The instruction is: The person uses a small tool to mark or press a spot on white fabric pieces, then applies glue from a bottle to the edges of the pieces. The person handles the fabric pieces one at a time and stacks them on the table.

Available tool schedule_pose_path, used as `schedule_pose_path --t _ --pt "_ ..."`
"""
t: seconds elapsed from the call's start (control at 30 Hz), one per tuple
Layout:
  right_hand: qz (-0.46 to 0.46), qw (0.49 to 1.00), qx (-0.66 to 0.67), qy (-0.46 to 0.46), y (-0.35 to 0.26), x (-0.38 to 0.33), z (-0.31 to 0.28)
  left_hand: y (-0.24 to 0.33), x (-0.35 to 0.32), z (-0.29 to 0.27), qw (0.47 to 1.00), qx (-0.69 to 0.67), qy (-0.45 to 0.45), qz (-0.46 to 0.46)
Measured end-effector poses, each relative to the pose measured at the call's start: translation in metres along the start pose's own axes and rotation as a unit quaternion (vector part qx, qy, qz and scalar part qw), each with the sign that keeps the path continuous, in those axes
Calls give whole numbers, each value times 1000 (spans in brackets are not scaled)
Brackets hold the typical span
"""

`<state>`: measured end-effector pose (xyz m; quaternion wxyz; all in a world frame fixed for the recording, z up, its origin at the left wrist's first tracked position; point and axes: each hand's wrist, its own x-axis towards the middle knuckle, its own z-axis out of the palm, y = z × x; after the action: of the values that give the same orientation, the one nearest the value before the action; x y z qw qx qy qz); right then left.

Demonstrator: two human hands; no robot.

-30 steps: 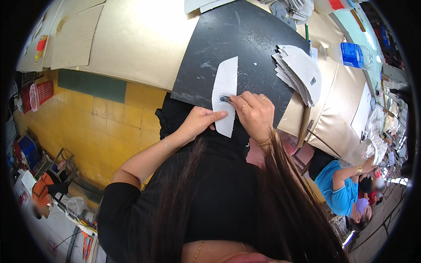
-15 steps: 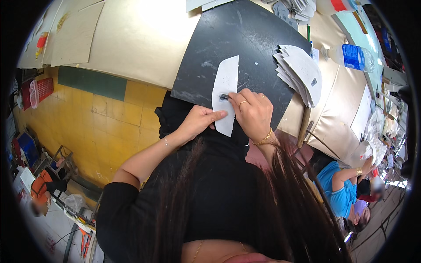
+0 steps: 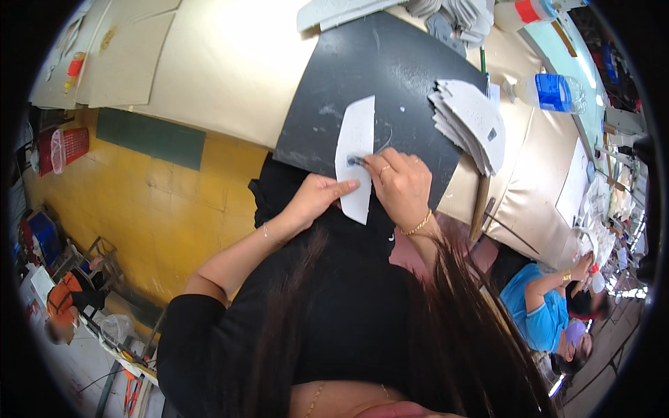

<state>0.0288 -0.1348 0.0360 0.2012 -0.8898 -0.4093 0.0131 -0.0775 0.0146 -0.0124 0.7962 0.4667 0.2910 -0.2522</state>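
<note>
A curved white cut piece (image 3: pixel 357 143) lies on a black mat (image 3: pixel 390 83) at the table's near edge. My left hand (image 3: pixel 317 198) presses flat on the lower end of this piece, fingers stretched out. My right hand (image 3: pixel 401 184) is closed around a small dark tool (image 3: pixel 355 161) whose tip touches the middle of the white piece. My long dark hair and black top fill the lower part of the view.
A fanned stack of white cut pieces (image 3: pixel 470 122) lies right of the mat. A clear bottle with a blue label (image 3: pixel 554 92) lies further right. Beige sheets (image 3: pixel 209 63) cover the table. A person in a blue shirt (image 3: pixel 540 306) sits at lower right.
My right hand with the tool has shifted slightly along the white piece; my left hand keeps pressing its lower end.
</note>
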Motion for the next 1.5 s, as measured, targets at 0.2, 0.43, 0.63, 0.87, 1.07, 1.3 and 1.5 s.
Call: schedule_pose_path --t 0.2,0.43,0.63,0.87,1.07,1.3,1.5 --pt "119 941 302 98 20 -4 -10 56 -30 -5 946 309 27 99" --pt "171 921 290 198 39 -15 14 178 -11 -14 747 477 172 429" --pt "183 911 310 200 41 -17 11 249 76 -25 890 265 121 351" --pt "190 896 338 215 40 -18 10 230 179 -72 701 487 348 388" --pt "162 897 351 213 43 -19 8 250 162 -80 879 349 223 236" --pt "126 897 358 228 45 -22 4 279 160 -65 934 308 123 129" --pt "113 900 359 219 48 -22 1 281 159 -56 917 353 154 105"
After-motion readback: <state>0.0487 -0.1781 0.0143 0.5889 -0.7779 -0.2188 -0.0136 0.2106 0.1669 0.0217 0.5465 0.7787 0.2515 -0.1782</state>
